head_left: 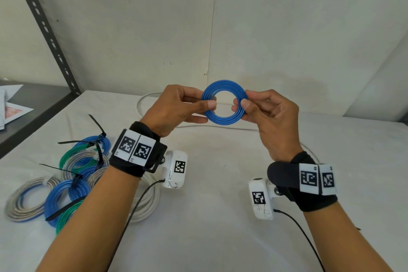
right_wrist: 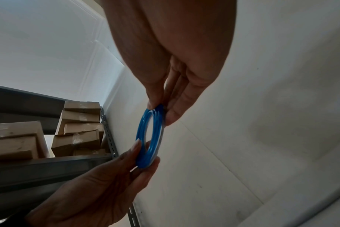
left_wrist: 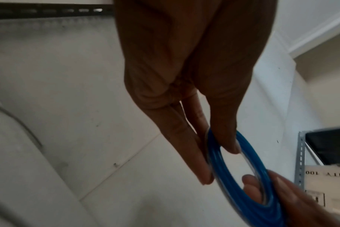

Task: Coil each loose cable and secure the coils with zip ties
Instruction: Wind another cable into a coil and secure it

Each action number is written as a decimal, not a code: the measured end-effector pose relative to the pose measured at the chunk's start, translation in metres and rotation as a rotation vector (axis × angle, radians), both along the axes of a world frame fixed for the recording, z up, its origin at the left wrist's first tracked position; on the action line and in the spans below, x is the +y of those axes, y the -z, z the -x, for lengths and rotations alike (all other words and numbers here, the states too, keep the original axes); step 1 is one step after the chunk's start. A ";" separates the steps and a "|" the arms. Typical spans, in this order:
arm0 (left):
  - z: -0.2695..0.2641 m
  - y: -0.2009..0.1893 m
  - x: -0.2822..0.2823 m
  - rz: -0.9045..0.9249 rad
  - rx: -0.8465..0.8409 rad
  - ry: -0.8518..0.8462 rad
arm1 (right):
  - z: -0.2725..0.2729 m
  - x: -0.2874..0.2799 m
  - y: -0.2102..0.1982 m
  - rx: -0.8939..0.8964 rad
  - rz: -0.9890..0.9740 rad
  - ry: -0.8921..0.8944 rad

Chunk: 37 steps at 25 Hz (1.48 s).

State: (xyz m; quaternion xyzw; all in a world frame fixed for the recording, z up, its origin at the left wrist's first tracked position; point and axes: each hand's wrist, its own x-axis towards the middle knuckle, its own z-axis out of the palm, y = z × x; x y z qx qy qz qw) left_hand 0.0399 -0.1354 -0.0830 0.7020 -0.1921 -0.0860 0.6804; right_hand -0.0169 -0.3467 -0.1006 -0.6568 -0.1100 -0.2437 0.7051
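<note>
Both hands hold a blue cable coil [head_left: 224, 102] up above the white counter [head_left: 220, 183], between them. The left hand [head_left: 174, 109] has it in a pinch grip, thumb on the near face and fingers [left_wrist: 184, 147] behind the left rim; the right hand [head_left: 268, 115] pinches the opposite rim in the same way, one fingertip poking through the centre hole. No cable end shows — where the coil's loose tail sits cannot be told.

Below and to the left of the left grip lies a pile of finished coils [head_left: 66, 183] in blue, green and grey, bound with black zip ties [head_left: 97, 126]; the left forearm hides part of it, along with much of a white cable coil [head_left: 148, 205]. A loose white cable [head_left: 141, 104] runs behind both hands, largely covered by them.
</note>
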 end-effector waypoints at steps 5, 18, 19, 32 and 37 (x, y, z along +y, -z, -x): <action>0.001 0.002 -0.005 0.091 0.009 -0.028 | 0.000 -0.001 0.000 -0.001 0.024 -0.013; 0.005 0.000 -0.012 0.187 0.011 -0.033 | 0.002 0.018 0.011 0.013 -0.088 0.073; 0.005 0.001 -0.012 0.175 0.020 -0.023 | 0.002 0.019 0.011 0.014 -0.100 0.077; 0.011 0.006 -0.031 -0.128 0.102 0.091 | 0.002 -0.008 0.002 0.065 0.494 -0.103; 0.018 0.004 -0.044 -0.126 0.140 0.047 | 0.008 -0.017 -0.003 0.121 0.471 -0.080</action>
